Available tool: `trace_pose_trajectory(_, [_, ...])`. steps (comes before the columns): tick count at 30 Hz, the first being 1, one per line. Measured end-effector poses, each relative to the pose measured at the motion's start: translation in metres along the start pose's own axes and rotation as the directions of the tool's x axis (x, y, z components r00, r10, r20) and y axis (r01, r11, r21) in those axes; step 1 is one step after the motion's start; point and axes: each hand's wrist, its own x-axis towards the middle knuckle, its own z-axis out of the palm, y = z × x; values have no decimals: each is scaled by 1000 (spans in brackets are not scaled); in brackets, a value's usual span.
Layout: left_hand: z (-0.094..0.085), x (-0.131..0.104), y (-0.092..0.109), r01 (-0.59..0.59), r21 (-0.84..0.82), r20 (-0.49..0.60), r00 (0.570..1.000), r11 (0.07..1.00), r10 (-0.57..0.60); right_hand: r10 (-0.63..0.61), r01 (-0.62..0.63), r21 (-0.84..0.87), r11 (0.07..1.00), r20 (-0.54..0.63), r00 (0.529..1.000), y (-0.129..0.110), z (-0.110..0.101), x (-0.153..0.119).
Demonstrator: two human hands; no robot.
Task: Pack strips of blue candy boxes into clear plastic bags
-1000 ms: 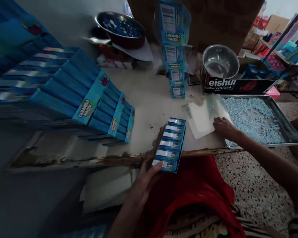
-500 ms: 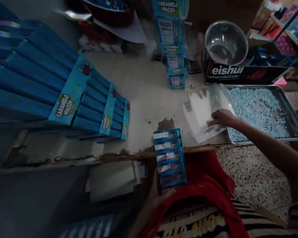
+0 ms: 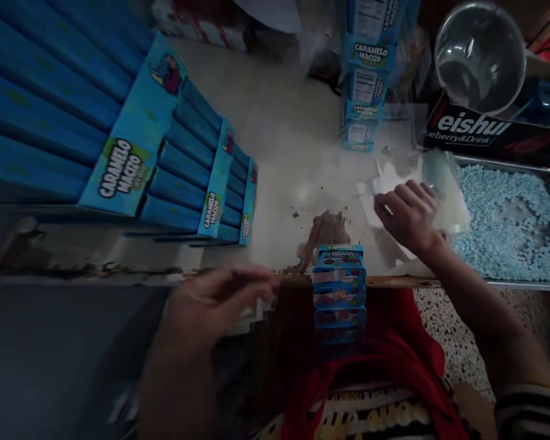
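Unheld, the box [image 3: 339,278] could slip; left of it, the left hand [image 3: 224,296] is half-open; right hand [image 3: 410,217] grip, cannot tell.

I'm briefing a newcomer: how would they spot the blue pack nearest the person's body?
Find the pale table and follow its worn front edge to the middle. There, between the left hand and right hand, sits the blue pack. Unlike the bigger blue stacks, it crosses that edge, over the red cloth.
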Motion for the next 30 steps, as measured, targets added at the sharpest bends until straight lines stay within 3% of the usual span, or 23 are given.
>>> trace_pose_trajectory(1, [4,24,9,-190,103,-125,971,976,203,-50,51,24,998,-18,999,-9,14,0])
trace_pose_trajectory(2, [13,49,16,-405,251,-132,886,879,446,-95,96,52,994,-21,995,-16,28,-3])
trace_pose_trajectory(3, [25,73,21,-544,389,-44,795,743,605,-132,132,86,988,-4,991,-21,41,-7])
trace_pose_trajectory(4, [38,96,22,-636,461,70,722,619,689,-163,159,124,979,30,986,-25,52,-12])
trace_pose_trajectory(5, [52,115,20,-687,500,198,683,527,703,-184,169,164,972,81,980,-28,61,-18])
trace_pose_trajectory(6, [64,130,15,-709,524,315,677,473,665,-187,158,196,968,138,973,-30,68,-24])
trace_pose_trajectory(9, [88,148,-8,-734,563,531,674,381,514,-130,44,252,967,338,932,-32,76,-41])
trace_pose_trajectory(12, [87,136,-29,-723,624,548,675,296,494,-54,-106,269,957,527,848,-35,64,-52])
trace_pose_trajectory(14, [80,121,-39,-712,641,531,681,286,505,-9,-202,268,942,621,784,-40,48,-55])
trace_pose_trajectory(17, [72,98,-48,-715,602,526,691,356,496,52,-336,245,909,734,678,-49,21,-54])
trace_pose_trajectory(20, [70,80,-45,-661,566,481,750,493,453,126,-461,179,869,821,557,-56,2,-45])
trace_pose_trajectory(23, [68,70,-23,-590,517,403,807,620,432,172,-559,95,824,898,406,-52,-13,-26])
trace_pose_trajectory(25, [63,63,-2,-570,459,352,821,681,450,179,-601,66,796,923,339,-45,-27,-11])
trace_pose_trajectory(26, [61,59,9,-563,439,327,826,700,459,183,-622,76,779,922,342,-42,-36,-4])
trace_pose_trajectory(27, [58,54,18,-551,439,295,834,710,466,189,-642,106,760,908,374,-41,-46,2])
trace_pose_trajectory(30, [54,36,37,-504,503,172,855,702,490,268,-663,216,717,792,549,-51,-77,12])
